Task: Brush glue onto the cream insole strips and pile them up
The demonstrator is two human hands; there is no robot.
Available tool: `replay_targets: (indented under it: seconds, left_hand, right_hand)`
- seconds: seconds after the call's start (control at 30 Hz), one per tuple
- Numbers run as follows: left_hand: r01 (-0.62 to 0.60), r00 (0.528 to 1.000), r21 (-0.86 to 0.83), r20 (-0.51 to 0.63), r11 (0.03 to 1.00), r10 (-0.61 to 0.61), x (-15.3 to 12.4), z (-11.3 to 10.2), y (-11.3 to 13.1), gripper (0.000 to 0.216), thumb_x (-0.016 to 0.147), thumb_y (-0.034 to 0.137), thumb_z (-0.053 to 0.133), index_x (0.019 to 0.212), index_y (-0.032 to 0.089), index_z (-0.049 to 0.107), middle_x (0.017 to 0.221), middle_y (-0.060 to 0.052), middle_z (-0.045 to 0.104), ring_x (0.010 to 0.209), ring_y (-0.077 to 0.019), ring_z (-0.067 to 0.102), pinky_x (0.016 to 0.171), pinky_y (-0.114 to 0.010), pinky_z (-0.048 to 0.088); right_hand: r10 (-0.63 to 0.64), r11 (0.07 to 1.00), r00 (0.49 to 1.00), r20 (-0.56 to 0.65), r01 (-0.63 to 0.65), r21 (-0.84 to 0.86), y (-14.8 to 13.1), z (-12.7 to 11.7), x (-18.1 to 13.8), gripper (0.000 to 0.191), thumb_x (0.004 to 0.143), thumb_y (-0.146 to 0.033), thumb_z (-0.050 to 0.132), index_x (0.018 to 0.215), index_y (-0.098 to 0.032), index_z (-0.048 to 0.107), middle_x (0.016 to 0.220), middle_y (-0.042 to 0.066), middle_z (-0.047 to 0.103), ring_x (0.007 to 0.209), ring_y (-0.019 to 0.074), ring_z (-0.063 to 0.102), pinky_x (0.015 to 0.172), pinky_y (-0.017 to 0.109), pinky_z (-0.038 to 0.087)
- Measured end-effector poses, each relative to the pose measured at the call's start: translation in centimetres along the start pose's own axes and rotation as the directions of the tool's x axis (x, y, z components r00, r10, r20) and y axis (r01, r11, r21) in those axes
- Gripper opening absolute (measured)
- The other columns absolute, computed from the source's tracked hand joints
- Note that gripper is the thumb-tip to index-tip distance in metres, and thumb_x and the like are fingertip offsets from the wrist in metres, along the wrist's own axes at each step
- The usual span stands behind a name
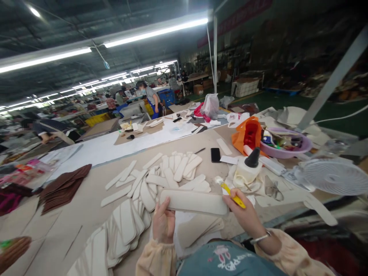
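My left hand (163, 222) pinches the left end of a long, off-white, round-ended strip (197, 201), thumb on top. A yellow-handled brush (235, 198) with a whitish tip is gripped in my right hand (244, 214), whose fingers also meet the strip's right end. Below the strip lies a stack of similar pale pieces (198, 230). Many more loose strips (155, 180) spread beyond and to the left, with an overlapping row (115, 237) near my left sleeve. A white bottle (244, 172) with a black cone top stands beyond my right hand.
Brown sheets (66, 188) are stacked at left. A black phone (215, 155), an orange bag (244, 134), a purple basin (287, 143) and a white fan (333, 176) sit at right. Another person's hand (14, 251) shows lower left; a co-worker (152, 97) stands beyond the table.
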State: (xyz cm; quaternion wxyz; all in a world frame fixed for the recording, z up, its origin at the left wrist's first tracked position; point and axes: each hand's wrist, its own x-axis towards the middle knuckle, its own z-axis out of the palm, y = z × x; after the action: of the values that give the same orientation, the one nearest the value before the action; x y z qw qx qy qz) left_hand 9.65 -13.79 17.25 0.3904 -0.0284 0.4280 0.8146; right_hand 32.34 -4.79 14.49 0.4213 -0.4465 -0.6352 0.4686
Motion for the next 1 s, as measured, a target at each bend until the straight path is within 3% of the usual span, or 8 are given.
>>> replay_targets:
  seconds: [0.4,0.67,0.83,0.9,1.0]
  left_hand:
    - [0.053,0.998,0.042,-0.026,0.998,-0.051,1.4,-1.3,0.4,0.005,0.072,0.013,0.061,0.077,0.012,0.061,0.073,-0.004,0.067,0.067,-0.0132,0.063,0.070,-0.026,0.051]
    - [0.069,0.998,0.018,-0.008,0.997,-0.068,2.1,-3.2,0.6,0.011,0.068,0.018,0.067,0.073,0.013,0.059,0.060,-0.002,0.063,0.068,-0.0163,0.064,0.071,-0.030,0.051]
    - [0.146,0.980,-0.246,-0.098,0.958,-0.175,2.7,-3.9,-0.1,0.013,0.074,0.023,0.061,0.080,0.012,0.059,0.075,-0.007,0.067,0.079,-0.0192,0.064,0.076,-0.032,0.051]
    - [0.185,0.973,-0.344,-0.064,0.921,-0.220,2.5,-4.4,-0.9,0.020,0.076,0.028,0.059,0.086,0.011,0.059,0.085,-0.010,0.067,0.086,-0.0206,0.063,0.078,-0.033,0.050]
    - [0.300,0.950,-0.331,0.015,0.894,-0.313,1.8,-5.3,-2.8,0.025,0.074,0.023,0.061,0.094,0.011,0.057,0.094,-0.012,0.066,0.091,-0.0216,0.062,0.081,-0.033,0.049]
  right_hand:
    - [-0.078,0.992,0.997,-0.008,0.076,-0.101,0.4,0.7,0.4,0.033,0.076,-0.049,0.054,0.073,-0.024,0.033,0.062,-0.005,0.039,0.055,0.0133,0.042,0.051,0.023,0.037]
    - [-0.087,0.971,0.996,0.026,0.091,-0.221,-0.6,1.1,0.2,0.032,0.075,-0.048,0.055,0.071,-0.024,0.034,0.064,-0.003,0.047,0.054,0.0135,0.046,0.051,0.022,0.041]
    - [-0.132,0.966,0.990,0.052,0.140,-0.218,-0.1,2.7,0.2,0.034,0.073,-0.049,0.055,0.069,-0.024,0.033,0.067,-0.002,0.049,0.061,0.0155,0.051,0.058,0.024,0.043]
    - [-0.146,0.963,0.988,0.049,0.153,-0.221,0.1,3.7,0.3,0.035,0.073,-0.051,0.055,0.069,-0.024,0.033,0.065,-0.002,0.048,0.060,0.0161,0.050,0.058,0.025,0.044]
    - [-0.152,0.968,0.986,0.064,0.161,-0.193,0.1,5.6,0.4,0.037,0.072,-0.053,0.055,0.068,-0.024,0.033,0.063,-0.002,0.048,0.059,0.0158,0.050,0.057,0.025,0.044]
